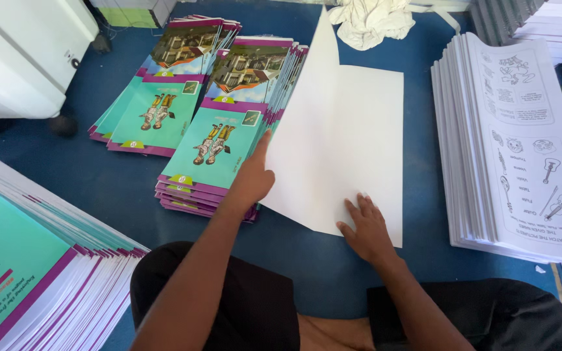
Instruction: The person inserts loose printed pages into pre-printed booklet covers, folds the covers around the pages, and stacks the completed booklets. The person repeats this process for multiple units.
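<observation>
Blue floor (99, 182) carries stacked teal booklet covers (219, 149) at centre left. At frame centre, the right hand (367, 229) presses open fingers flat on a folded white sheet (352, 130); the left hand (252, 179) lifts its raised flap, fingers loosely extended.

The left hand (250, 181) reached forward from a bare forearm, fingers together and pointing up and away, its edge against the left flap of the white folded sheet (352, 136). The right hand (367, 227) lay flat, palm down with fingers spread, on that sheet's near right corner. Both forearms came up from the lap, angled slightly toward each other.
</observation>
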